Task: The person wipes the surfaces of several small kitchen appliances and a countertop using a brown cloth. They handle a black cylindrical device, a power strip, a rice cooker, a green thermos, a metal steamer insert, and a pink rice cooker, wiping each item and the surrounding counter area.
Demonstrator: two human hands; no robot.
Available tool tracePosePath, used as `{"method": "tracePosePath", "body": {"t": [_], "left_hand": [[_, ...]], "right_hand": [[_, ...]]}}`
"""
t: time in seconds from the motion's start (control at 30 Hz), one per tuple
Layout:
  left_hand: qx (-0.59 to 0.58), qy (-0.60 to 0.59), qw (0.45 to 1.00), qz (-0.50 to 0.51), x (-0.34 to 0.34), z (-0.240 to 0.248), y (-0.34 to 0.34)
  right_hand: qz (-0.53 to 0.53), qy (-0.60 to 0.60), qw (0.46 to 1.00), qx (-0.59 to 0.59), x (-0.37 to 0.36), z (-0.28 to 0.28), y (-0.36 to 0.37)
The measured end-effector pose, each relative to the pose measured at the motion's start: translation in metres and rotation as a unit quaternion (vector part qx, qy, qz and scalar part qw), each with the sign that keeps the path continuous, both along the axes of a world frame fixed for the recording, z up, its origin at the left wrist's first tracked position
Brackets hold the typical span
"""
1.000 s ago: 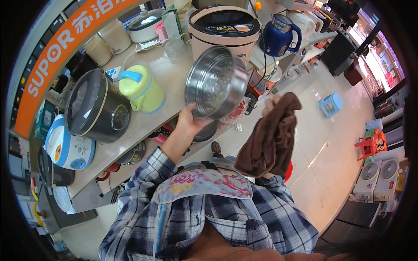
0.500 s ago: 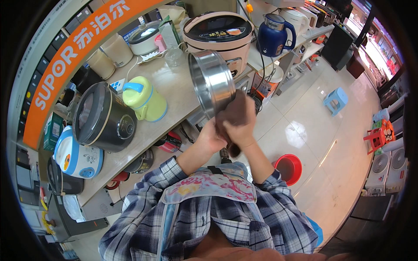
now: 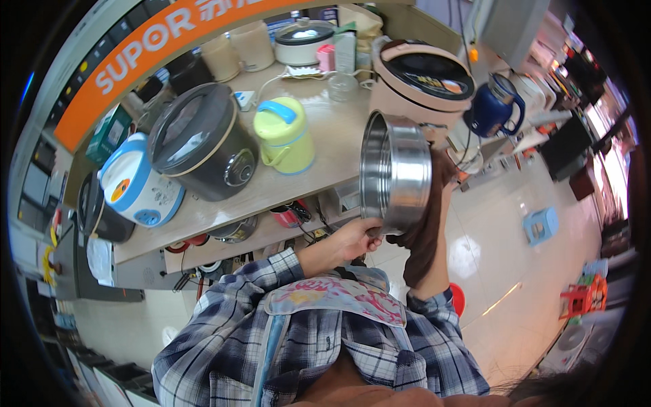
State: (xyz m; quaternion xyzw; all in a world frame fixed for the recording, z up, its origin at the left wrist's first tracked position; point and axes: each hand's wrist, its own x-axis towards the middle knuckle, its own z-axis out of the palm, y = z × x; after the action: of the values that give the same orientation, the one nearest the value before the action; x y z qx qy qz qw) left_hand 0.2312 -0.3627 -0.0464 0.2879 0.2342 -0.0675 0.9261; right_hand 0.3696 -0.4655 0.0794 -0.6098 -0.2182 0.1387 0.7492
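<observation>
Head view, right of centre: the left hand (image 3: 359, 239) grips the lower rim of a round silvery steel pot (image 3: 408, 178), a dark-brown fabric cloth (image 3: 424, 245) along its right side, right hand's grip hidden, cloth work seemingly under way, completion impossible to judge.

The bare left hand (image 3: 358, 239) sits toward five o'clock from the centre, closed in a grip, its thumb uppermost and the fingers curled in beneath. The bare left forearm (image 3: 319, 260) points toward two o'clock, coming out of a loose blue-and-white plaid left sleeve (image 3: 234, 292) whose elbow is bent out toward half past seven. The bare right forearm (image 3: 437, 261) rises steeply, pointing just past twelve o'clock, from a matching plaid right sleeve (image 3: 444, 325) low toward half past four. The right hand beyond it is screened, so its fingers cannot be made out.
</observation>
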Motion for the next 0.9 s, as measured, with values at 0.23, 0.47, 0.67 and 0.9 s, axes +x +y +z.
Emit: {"method": "tracePosePath", "body": {"t": [0.23,0.47,0.67,0.9], "left_hand": [[0.308,-0.06,0.934,0.173,0.022,0.027,0.019],[0.49,-0.065,0.849,0.187,0.033,0.109,0.081],[0.442,-0.083,0.842,0.298,0.002,0.208,0.154],[0.442,0.076,0.843,0.297,-0.018,0.272,0.252]], "right_hand": [[0.072,-0.087,0.988,-0.103,-0.001,-0.127,-0.009],[0.125,-0.188,0.97,-0.095,0.021,-0.185,-0.021],[0.138,-0.301,0.939,-0.096,0.031,-0.098,0.07],[0.059,-0.518,0.85,-0.069,0.077,-0.049,0.148]]}}
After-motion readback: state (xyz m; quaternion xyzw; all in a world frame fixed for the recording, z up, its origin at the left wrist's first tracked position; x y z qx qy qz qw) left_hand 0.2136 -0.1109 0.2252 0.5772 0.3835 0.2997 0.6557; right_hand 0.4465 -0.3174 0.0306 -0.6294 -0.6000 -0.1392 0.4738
